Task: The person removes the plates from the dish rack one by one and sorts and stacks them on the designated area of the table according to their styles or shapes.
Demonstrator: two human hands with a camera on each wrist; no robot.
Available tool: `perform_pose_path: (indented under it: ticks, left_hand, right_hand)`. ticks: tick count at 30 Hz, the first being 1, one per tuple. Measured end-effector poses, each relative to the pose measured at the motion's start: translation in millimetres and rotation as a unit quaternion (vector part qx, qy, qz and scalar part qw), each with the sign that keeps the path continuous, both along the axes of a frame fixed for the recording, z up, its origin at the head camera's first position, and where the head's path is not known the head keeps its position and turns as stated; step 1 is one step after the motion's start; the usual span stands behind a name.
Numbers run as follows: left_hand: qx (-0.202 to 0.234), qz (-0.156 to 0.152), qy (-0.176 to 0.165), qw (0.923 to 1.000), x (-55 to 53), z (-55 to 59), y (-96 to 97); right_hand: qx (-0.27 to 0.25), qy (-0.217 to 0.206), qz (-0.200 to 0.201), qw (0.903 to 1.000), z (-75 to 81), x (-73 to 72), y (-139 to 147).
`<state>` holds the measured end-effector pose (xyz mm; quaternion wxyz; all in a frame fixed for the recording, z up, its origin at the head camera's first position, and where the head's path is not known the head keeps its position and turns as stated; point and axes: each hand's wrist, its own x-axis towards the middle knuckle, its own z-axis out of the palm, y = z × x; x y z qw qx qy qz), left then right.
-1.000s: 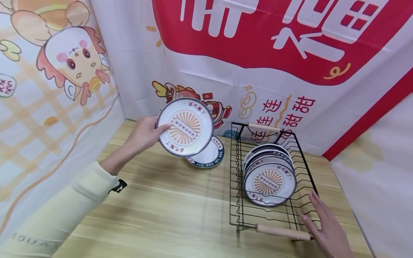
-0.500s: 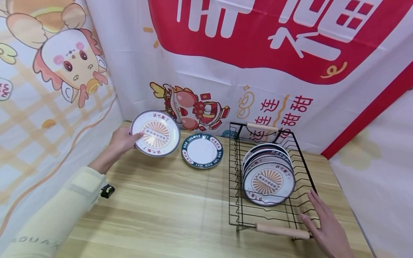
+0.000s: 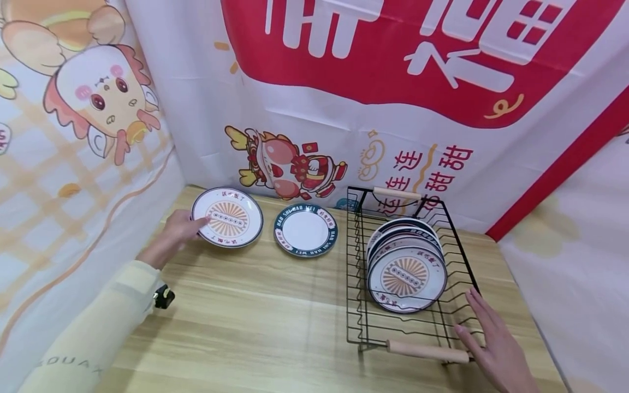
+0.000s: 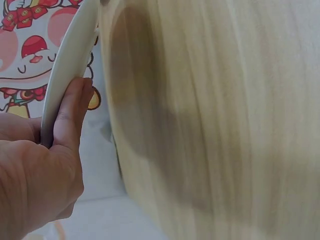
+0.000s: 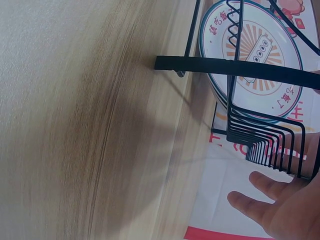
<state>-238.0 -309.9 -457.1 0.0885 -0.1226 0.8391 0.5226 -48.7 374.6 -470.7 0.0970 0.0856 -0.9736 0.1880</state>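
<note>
My left hand [image 3: 182,226] pinches the left rim of a white plate [image 3: 228,218] with an orange sunburst print, thumb on top and fingers underneath. In the left wrist view that plate [image 4: 70,60] is seen edge-on above the table, its shadow on the wood. To its right a green-rimmed plate [image 3: 306,230] lies flat on the table. My right hand [image 3: 496,344] rests at the right side of a black wire dish rack [image 3: 378,333], fingers extended along its wires. Several plates [image 3: 408,278] stand tilted in the rack, a sunburst one in front.
The wooden table [image 3: 255,327] runs up to a printed cloth backdrop [image 3: 295,109] at the back and left. Wooden handles [image 3: 427,352] sit at the rack's near and far ends. A white cloth with a red stripe [image 3: 555,180] borders the right side.
My left hand has carried the sunburst plate left and down toward the table, tilting it flatter and uncovering the green-rimmed plate. The right hand has stayed at the rack.
</note>
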Motion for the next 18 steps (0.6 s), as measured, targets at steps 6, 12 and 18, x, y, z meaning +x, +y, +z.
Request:
perform_pose_path:
  ticks: [6,12,18]
  left_hand:
    - [0.055,0.004,-0.019,0.9983,-2.8,-14.0,-5.0]
    - [0.047,0.001,-0.037,0.9982,-4.3,-22.0,-9.2]
    - [0.017,0.001,-0.053,0.9984,-4.5,-23.2,-9.0]
  right_hand:
    - [-0.001,-0.002,-0.002,1.0,-0.4,0.1,-1]
    - [0.0,-0.007,-0.004,1.0,-1.8,1.3,0]
    - [0.005,-0.016,-0.008,0.9998,-0.9,0.0,-1]
